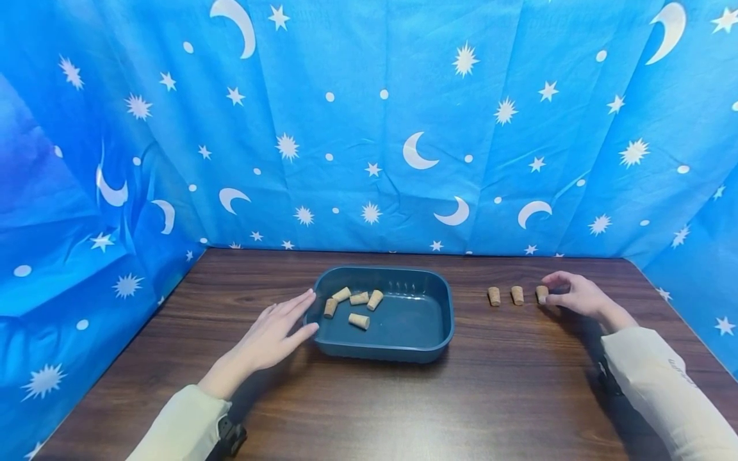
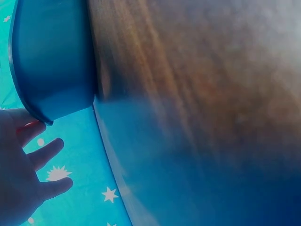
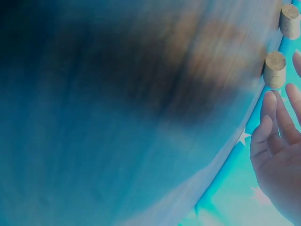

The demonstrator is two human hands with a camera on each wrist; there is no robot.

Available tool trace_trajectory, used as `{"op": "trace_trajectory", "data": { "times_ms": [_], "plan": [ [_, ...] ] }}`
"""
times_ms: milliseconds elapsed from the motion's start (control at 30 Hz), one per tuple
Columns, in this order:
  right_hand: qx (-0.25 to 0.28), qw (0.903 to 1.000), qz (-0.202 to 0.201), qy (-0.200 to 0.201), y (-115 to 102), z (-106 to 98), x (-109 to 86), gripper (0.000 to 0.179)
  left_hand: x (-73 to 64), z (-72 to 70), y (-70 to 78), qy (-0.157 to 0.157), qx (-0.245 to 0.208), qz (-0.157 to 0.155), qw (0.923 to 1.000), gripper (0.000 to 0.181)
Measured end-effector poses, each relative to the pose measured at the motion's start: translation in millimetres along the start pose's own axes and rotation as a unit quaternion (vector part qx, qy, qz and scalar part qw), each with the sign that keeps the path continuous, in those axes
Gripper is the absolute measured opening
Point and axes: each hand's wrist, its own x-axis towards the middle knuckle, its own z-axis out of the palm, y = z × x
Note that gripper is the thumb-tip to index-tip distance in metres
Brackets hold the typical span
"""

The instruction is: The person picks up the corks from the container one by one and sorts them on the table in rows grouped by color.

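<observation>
The rightmost cork (image 1: 541, 294) stands upright just left of my right hand (image 1: 576, 297), thumb and forefinger parted, gripping nothing (my left hand (image 1: 268, 333), fingers straight, touches the tub (image 1: 380, 351)).

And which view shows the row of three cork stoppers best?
The head view: it shows all three cork stoppers, the rightmost at the right hand. The right wrist view catches only two, near its right edge; the left wrist view shows none.
</observation>
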Motion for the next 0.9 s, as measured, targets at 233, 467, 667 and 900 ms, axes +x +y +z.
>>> {"op": "trace_trajectory", "data": {
  "times_ms": [233,467,667,900],
  "plan": [
    [-0.019,0.9994,-0.010,0.026,-9.7,-1.9,1.5,0.046,0.6,-3.1,-1.7,-0.010,-0.004,0.008,0.9999,0.050],
    [-0.020,0.9947,-0.049,0.088,-36.6,1.1,6.3,0.040,-0.2,-2.9,-4.8,-0.016,-0.018,0.010,0.9997,0.053],
    [0.010,0.9910,-0.101,0.087,-77.8,12.0,14.4,0.036,-0.2,-3.3,-11.0,-0.026,-0.043,0.018,0.9986,0.057],
    [0.035,0.9831,-0.170,0.058,-135.9,27.7,22.9,0.029,0.6,-3.0,-15.0,-0.024,-0.058,0.024,0.9977,0.060]
  ]
}}
